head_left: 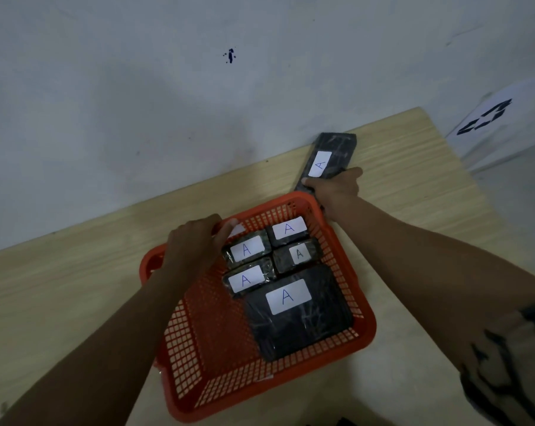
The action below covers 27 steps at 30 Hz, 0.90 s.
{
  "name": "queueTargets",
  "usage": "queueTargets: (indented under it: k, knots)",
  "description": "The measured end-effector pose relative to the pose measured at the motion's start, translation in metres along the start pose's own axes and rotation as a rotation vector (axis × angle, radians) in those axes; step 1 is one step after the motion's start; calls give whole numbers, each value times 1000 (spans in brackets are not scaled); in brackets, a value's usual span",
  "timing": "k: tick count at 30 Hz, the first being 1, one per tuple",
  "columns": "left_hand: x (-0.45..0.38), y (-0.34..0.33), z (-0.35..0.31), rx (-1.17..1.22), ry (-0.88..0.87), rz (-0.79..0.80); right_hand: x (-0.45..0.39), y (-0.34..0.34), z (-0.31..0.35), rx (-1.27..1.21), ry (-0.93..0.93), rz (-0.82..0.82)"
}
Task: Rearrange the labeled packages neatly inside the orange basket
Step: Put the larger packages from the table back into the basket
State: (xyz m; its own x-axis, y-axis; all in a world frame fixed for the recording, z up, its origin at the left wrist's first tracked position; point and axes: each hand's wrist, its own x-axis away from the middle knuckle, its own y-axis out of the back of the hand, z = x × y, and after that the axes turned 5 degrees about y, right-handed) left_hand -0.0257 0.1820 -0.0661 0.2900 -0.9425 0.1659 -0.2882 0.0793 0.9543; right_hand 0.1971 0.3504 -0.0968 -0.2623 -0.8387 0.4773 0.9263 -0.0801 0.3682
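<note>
The orange basket (346, 339) — square, plastic, with a lattice of small holes — sits low in the centre of the frame on a pale wood-grain table (76, 287). Inside lie five dark, glossy wrapped packages, four small and one large package (300, 321), each with a white label marked "A". The left hand (195, 241) grips the basket's upper rim; the right hand (337, 192) clasps a long package (327, 158) just above the basket.
</note>
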Motion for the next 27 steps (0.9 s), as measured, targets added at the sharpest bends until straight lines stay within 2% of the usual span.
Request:
queueTargets:
  k: [7,13,16,18,22,27]
  knots:
    - [6,8,-1,71,-38,68,27,24,7,101,350,-68]
    - [38,29,13,91,-15,-52,86,49,42,32,684,-126]
    - [66,37,31,88,11,-148,127,56,49,-42,802,-72]
    - [85,36,44,118,80,-182,156,54,43,-79,798,14]
    - [114,24,55,352,327,-183,209,38,0,-26,745,201]
    - [132,9,58,581,393,-196,256,14,-70,192,653,398]
